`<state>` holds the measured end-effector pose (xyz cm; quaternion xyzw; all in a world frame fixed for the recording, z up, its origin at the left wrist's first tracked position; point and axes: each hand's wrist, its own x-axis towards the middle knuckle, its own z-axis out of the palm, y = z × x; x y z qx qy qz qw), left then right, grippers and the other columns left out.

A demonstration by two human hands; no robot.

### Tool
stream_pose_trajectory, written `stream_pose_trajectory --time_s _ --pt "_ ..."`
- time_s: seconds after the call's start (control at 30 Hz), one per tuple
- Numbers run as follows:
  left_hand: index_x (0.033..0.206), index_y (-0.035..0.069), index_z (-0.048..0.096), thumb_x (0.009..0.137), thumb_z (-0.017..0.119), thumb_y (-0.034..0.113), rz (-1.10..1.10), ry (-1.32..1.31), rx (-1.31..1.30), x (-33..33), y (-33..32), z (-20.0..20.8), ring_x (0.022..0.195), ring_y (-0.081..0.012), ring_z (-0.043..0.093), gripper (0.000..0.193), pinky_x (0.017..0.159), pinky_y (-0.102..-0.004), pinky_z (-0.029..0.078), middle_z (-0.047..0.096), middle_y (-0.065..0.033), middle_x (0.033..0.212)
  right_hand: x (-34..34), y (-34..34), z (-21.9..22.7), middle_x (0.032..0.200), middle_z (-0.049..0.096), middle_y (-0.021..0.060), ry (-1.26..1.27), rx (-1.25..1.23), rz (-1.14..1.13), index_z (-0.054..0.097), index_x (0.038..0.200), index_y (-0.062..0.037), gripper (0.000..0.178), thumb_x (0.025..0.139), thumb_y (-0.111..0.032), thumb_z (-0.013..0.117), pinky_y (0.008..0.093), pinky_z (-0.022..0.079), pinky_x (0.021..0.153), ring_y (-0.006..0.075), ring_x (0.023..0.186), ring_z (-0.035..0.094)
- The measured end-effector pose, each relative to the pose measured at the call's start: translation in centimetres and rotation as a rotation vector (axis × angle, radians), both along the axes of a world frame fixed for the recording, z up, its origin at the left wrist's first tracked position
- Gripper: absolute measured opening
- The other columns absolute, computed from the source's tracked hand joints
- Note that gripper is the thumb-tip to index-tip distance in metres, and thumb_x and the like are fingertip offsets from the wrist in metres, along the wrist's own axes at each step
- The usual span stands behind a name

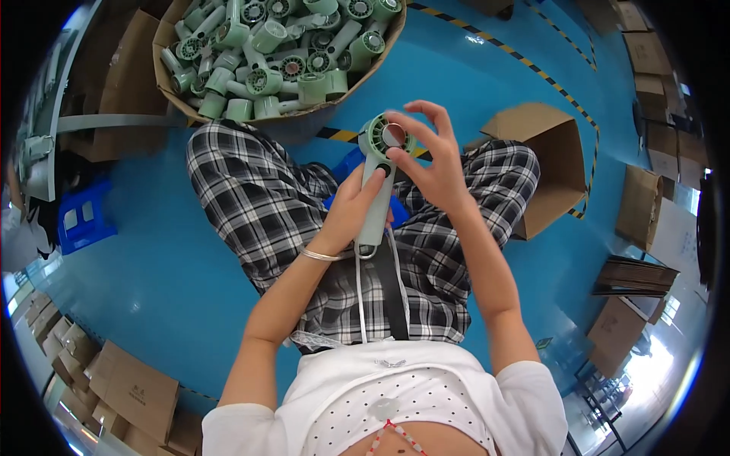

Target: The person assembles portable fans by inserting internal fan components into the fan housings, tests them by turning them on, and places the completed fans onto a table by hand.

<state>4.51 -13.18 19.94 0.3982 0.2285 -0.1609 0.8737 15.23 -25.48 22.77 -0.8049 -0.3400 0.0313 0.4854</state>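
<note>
A pale green handheld fan (pixel 374 204) is held upright over my lap, its round head away from me and a loop at its near end. My left hand (pixel 351 207) is closed round the handle, with the thumb by a dark round button. At the fan's head, my right hand (pixel 439 156) has its thumb and index finger at opposite edges of a shiny reddish round disc (pixel 393 135) in the middle of the grille. The other fingers of that hand are raised and bent. The far side of the handle is hidden.
Ahead on the left stands a large cardboard box (pixel 304 121) heaped with similar green fans. An opened cardboard box (pixel 559 178) is beside my right knee. A blue plastic stool (pixel 85 216) stands at the left. Stacked cartons (pixel 129 387) line the edges of the blue floor.
</note>
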Motion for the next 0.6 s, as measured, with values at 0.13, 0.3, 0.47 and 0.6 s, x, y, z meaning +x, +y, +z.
stream_pose_trajectory --time_s 0.13,0.3,0.47,0.6 --pt "0.116 0.002 0.041 0.094 0.046 0.024 0.016 -0.153 0.109 2.4 0.3 -0.3 0.067 -0.0145 0.059 0.032 0.060 -0.0260 0.050 0.056 -0.0066 0.091 -1.4 0.4 -2.5 0.133 0.033 0.0131 0.688 0.618 -0.236 0.020 0.139 -0.0041 0.061 0.088 -0.022 0.049 0.0385 0.033 0.099 0.0234 0.121 0.038" --pt "0.119 0.003 0.040 0.092 0.049 0.016 0.023 -0.377 0.305 5.1 0.5 -5.2 0.078 -0.0129 0.059 0.032 0.071 -0.0259 0.049 0.056 -0.0060 0.097 -3.9 0.6 -7.0 0.113 0.051 0.0063 1.180 0.785 -0.207 0.028 0.135 -0.0023 0.055 0.088 -0.025 0.047 0.0290 0.042 0.083 0.0146 0.100 0.051" --pt "0.123 0.004 0.035 0.092 0.045 0.010 -0.080 -0.230 0.111 4.7 1.0 -5.8 0.073 -0.0135 0.059 0.034 0.065 -0.0280 0.051 0.055 -0.0055 0.090 -2.5 0.0 -7.7 0.081 0.046 -0.0038 1.297 0.626 -0.172 0.041 0.125 -0.0035 0.043 0.089 -0.027 0.046 0.0208 0.031 0.056 0.0045 0.064 0.038" --pt "0.125 0.004 0.034 0.091 0.046 0.010 -0.043 -0.241 0.029 5.1 0.6 -6.2 0.073 -0.0137 0.059 0.036 0.065 -0.0282 0.051 0.056 -0.0060 0.090 -1.2 0.0 -8.6 0.078 0.048 -0.0020 1.279 0.612 -0.150 0.045 0.118 -0.0045 0.034 0.089 -0.022 0.047 0.0193 0.030 0.051 0.0036 0.059 0.037"
